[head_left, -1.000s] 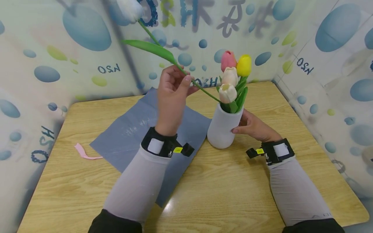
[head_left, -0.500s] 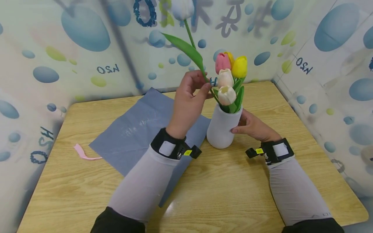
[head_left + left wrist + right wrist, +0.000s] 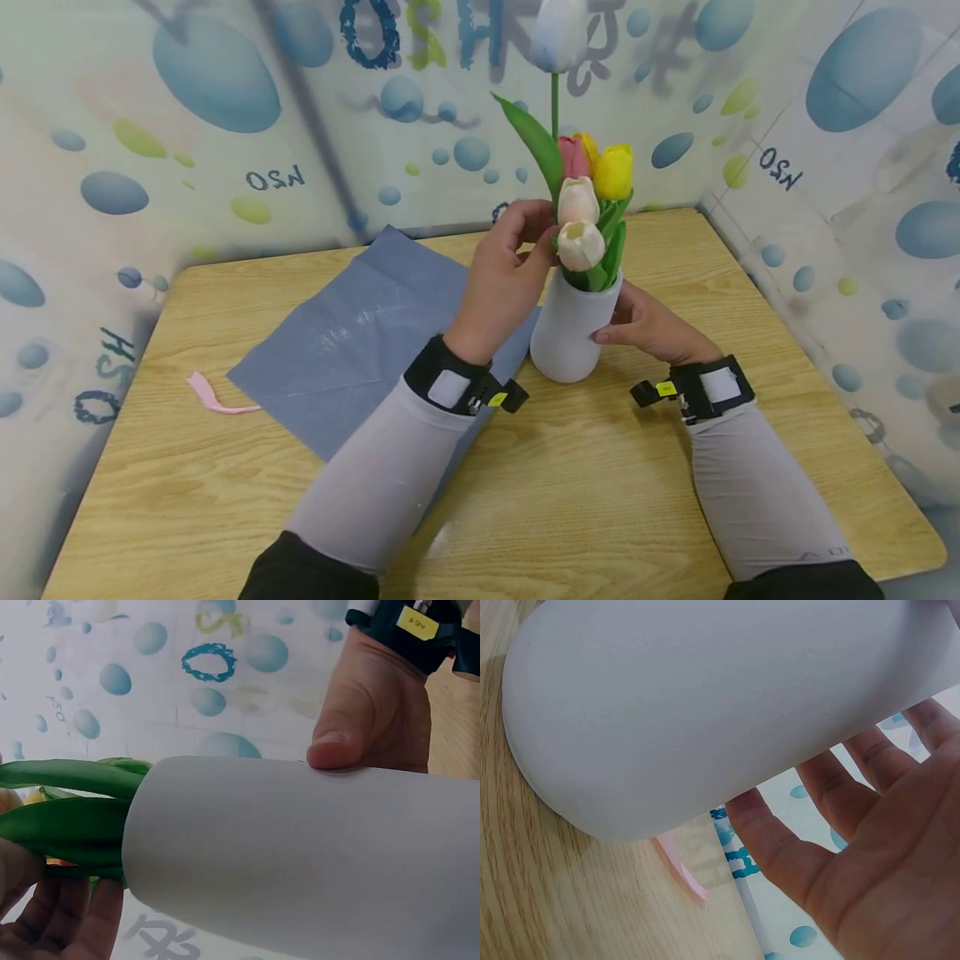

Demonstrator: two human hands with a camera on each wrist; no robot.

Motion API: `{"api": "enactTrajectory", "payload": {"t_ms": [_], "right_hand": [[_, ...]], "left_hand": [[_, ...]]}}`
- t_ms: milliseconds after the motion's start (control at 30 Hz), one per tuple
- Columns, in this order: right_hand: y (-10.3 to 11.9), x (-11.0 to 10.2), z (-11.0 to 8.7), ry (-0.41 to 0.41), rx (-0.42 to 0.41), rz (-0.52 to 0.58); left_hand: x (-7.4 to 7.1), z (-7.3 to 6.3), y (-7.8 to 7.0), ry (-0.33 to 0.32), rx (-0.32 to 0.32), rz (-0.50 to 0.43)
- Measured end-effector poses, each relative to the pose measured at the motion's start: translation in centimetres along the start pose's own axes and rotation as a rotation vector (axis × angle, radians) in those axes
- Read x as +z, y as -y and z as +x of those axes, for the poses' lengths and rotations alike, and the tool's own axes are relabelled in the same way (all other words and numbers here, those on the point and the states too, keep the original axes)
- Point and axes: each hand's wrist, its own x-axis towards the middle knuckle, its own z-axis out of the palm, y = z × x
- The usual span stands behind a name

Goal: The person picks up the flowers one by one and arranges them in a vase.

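Observation:
My left hand [image 3: 507, 275] pinches the stem of a pale blue-white tulip [image 3: 558, 37] just above the mouth of a white vase [image 3: 572, 329]. That tulip stands upright, taller than the rest, its long leaf [image 3: 534, 137] pointing up to the left. Yellow tulips [image 3: 614, 172], a pink tulip [image 3: 573, 158] and two cream tulips [image 3: 581, 245] are in the vase. My right hand [image 3: 651, 321] holds the vase from its right side; its thumb [image 3: 335, 751] lies on the wall in the left wrist view. The stem's lower end is hidden.
A blue-grey wrapping sheet [image 3: 360, 333] lies on the wooden table [image 3: 570, 500], left of the vase and partly under my left arm. A pink ribbon [image 3: 213, 398] lies at the sheet's left corner. Patterned walls [image 3: 247, 150] stand behind and beside the table.
My left hand has moved right and slightly down toward the vase, bringing the blue-white tulip from a leftward slant to upright. My right hand and the vase have stayed nearly still.

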Motion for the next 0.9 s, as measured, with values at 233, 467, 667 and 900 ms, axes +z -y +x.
{"api": "enactTrajectory", "payload": {"t_ms": [233, 467, 667, 900], "right_hand": [[0.0, 0.0, 0.0, 0.004, 0.000, 0.004], [0.0, 0.1, 0.0, 0.003, -0.006, -0.001], [0.0, 0.0, 0.0, 0.004, -0.011, -0.007], [0.0, 0.0, 0.0, -0.003, 0.000, -0.010]], "left_hand": [[0.0, -0.2, 0.7, 0.044, 0.032, 0.100], [0.0, -0.6, 1.3, 0.020, 0.037, 0.159], [0.1, -0.7, 1.7, -0.022, 0.037, 0.143], [0.3, -0.7, 1.9, -0.057, 0.057, 0.117]]}}
